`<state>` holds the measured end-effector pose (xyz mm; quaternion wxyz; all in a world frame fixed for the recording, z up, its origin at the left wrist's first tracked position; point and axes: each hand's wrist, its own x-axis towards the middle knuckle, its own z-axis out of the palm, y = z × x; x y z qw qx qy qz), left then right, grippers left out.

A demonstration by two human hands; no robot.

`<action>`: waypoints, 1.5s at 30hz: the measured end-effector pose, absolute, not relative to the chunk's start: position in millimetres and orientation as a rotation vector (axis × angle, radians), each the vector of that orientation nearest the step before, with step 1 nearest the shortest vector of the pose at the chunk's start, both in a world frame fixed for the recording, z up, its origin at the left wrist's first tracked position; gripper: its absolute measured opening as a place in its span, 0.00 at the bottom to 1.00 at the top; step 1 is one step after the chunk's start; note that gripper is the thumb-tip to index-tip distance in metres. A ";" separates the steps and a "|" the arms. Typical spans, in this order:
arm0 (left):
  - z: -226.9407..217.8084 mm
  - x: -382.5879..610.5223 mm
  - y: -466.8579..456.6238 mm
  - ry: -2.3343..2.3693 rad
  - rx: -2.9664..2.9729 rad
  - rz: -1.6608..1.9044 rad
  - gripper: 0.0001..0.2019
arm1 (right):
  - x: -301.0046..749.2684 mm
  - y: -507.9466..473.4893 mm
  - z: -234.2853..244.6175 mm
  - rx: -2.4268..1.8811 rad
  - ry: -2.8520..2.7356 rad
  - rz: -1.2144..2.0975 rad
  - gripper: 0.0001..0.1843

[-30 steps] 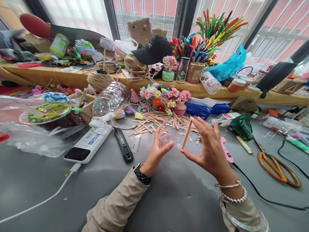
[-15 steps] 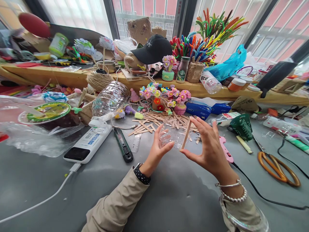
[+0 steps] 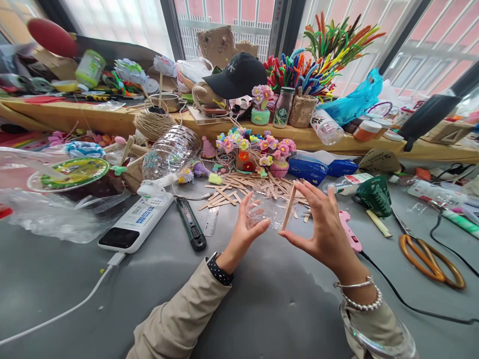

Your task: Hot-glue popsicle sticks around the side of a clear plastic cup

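My right hand [image 3: 325, 227] pinches a wooden craft stick [image 3: 288, 208] between thumb and fingertips, one at each end, so it stands nearly upright. Left of the stick is a clear, crinkled plastic piece [image 3: 271, 213]; its exact shape is hard to make out. Around its left side curve the fingers and thumb of my left hand [image 3: 249, 227]. The stick appears to lie against the plastic's right end. Behind both hands, loose craft sticks [image 3: 226, 194] are spread in a pile on the grey table [image 3: 262, 309].
To the left lie a green utility knife [image 3: 191, 224], a clear ruler [image 3: 211, 221] and a white power bank [image 3: 136, 219] with a cable. On the right are a pink glue gun [image 3: 350, 231] with its cord and scissors [image 3: 430, 259]. Fluffy flower pots [image 3: 279, 167] stand behind the sticks.
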<state>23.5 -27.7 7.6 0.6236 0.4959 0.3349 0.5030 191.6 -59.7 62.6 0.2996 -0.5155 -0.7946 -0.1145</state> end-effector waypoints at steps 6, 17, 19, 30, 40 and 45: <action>9.4 23.6 -28.7 0.782 1.129 1.142 0.38 | 191.8 -59.8 62.8 -1.365 -2.110 -0.295 0.43; 9.8 23.3 -28.6 0.774 1.126 1.126 0.38 | 192.7 -59.6 62.4 -1.368 -2.116 -0.285 0.42; 9.3 23.2 -28.4 0.771 1.129 1.128 0.38 | 192.7 -59.7 62.3 -1.367 -2.115 -0.291 0.42; 8.3 23.2 -28.4 0.772 1.126 1.140 0.38 | 191.8 -60.2 63.4 -1.370 -2.115 -0.289 0.42; 7.5 24.0 -27.3 0.741 1.087 1.145 0.38 | 191.2 -60.9 64.3 -1.367 -2.093 -0.264 0.43; 9.9 23.4 -28.2 0.646 0.917 1.068 0.33 | 189.7 -61.4 63.8 -1.331 -2.031 -0.181 0.46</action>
